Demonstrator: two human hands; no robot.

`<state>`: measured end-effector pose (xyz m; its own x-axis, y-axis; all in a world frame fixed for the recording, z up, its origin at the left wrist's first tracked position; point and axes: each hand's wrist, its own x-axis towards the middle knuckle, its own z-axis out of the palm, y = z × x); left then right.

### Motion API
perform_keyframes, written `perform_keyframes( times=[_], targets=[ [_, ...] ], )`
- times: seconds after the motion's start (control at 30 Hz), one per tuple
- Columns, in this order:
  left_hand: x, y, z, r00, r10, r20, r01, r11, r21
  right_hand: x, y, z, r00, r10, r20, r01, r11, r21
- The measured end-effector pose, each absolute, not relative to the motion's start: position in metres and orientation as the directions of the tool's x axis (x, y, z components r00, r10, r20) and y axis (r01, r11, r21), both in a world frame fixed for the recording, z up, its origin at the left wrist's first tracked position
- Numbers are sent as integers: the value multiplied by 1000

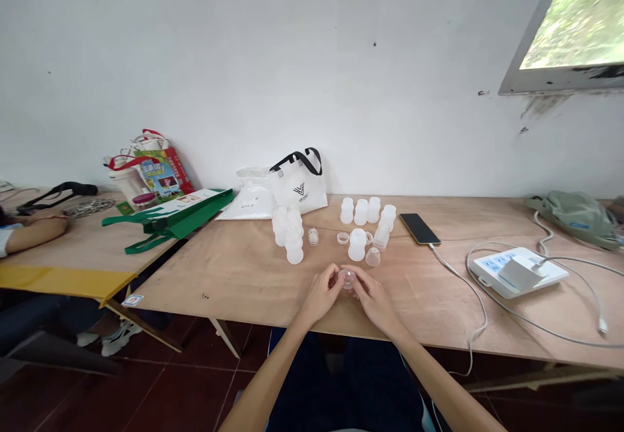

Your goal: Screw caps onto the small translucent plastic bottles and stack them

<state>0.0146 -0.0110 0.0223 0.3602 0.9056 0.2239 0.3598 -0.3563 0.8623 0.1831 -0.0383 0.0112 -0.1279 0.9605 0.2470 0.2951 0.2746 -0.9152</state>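
Note:
Between my left hand (324,292) and my right hand (371,294) is a small clear plastic cap (348,279), held near the front of the wooden table. Fingers of both hands close around it from either side; its lower part is hidden. Just beyond stands a frosted white plastic bottle (357,245), with a clear cap (373,257) at its right and a ring (343,238) at its left. A cluster of similar bottles (294,247) stands to the left, beside a small clear ringed piece (312,236). More frosted bottles (361,212) are behind.
A white tote bag (299,191) and a white plastic packet (250,197) rest by the wall. Rightward lie a phone (420,228) on a cable and a white power strip (519,271). A green bag (180,221) spans the table gap; another person's arm (39,230) is far left.

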Motion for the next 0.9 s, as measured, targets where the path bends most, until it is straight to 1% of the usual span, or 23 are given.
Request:
perform_keyframes(
  times=[0.13, 0.27, 0.4, 0.5, 0.63, 0.9],
  targets=[
    [15, -11, 24, 371, 904, 212, 357, -350, 866, 182, -39, 14, -159, 953, 257, 325, 297, -898],
    [17, -11, 23, 341, 915, 214, 378, -342, 860, 181, -40, 14, -167, 941, 293, 360, 335, -871],
    [20, -13, 25, 321, 919, 229, 395, -349, 850, 181, -39, 14, -161, 940, 301, 344, 339, -875],
    [20, -16, 28, 341, 911, 232, 403, -365, 839, 181, -38, 14, -158, 939, 306, 321, 342, -883],
    [19, -16, 29, 351, 905, 241, 406, -379, 832, 181, -39, 14, -116, 951, 287, 328, 309, -893],
    [20, -12, 27, 369, 905, 212, 400, -361, 842, 181, -40, 12, -141, 945, 294, 336, 325, -884]
  ],
)
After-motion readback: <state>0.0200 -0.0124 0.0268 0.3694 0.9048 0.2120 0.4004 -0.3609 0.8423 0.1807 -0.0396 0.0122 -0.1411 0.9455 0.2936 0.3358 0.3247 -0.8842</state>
